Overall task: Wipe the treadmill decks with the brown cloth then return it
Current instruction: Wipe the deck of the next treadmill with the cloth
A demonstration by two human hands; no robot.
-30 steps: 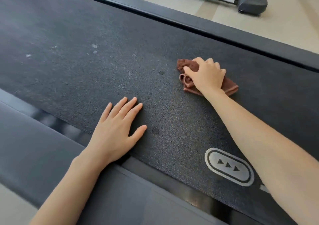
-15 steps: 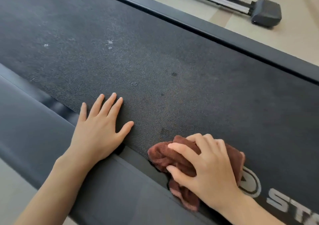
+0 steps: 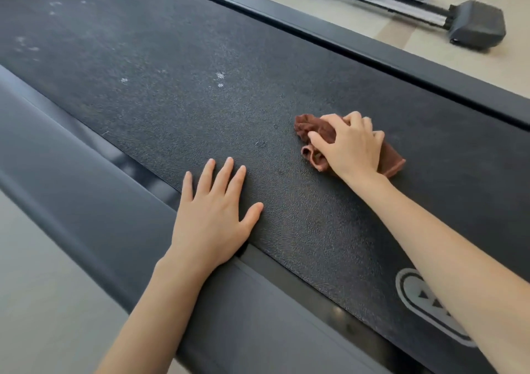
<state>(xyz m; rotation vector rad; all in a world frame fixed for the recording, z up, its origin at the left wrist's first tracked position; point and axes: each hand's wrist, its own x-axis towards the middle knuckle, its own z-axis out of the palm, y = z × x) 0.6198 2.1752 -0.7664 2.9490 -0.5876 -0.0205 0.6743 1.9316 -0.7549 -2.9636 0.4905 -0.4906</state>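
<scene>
Head view: right hand [image 3: 351, 147] fingers clamp brown cloth [image 3: 392, 160] on treadmill deck [image 3: 172, 101]; left hand [image 3: 212, 219] fingers straight, apart

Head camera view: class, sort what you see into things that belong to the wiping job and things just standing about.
Belongs to the job:
- treadmill belt, with white specks
- brown cloth, bunched on the belt
- right hand, holding the cloth
- left hand, flat on the belt

Just standing about:
- exercise machine, on the floor beyond the treadmill
</scene>
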